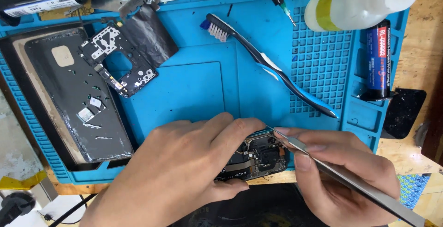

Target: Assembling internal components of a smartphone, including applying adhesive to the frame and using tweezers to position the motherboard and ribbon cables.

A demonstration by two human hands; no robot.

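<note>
Between the two hands, at the near edge of the blue silicone work mat, lies an opened dark phone body with bare circuit parts and a flat ribbon cable. The left hand lies over its left part, fingers curled and pressing down, the thumb tucked against the near edge, so it steadies the phone rather than grasping anything loose. The right hand is closed in a pinch around long silver metal tweezers, whose tips sit at the phone's upper right corner, just beside the left fingertips; whether the tips grip anything is too small to tell.

Beyond the left hand, a black phone back cover with small metal bits on it lies in a dark tray, with a black perforated inner frame plate just beside it. Beyond the right hand lies a blue-and-black toothbrush with white bristles, and further off a white plastic squeeze bottle with a yellow band beside a dark blue cylindrical tube.
</note>
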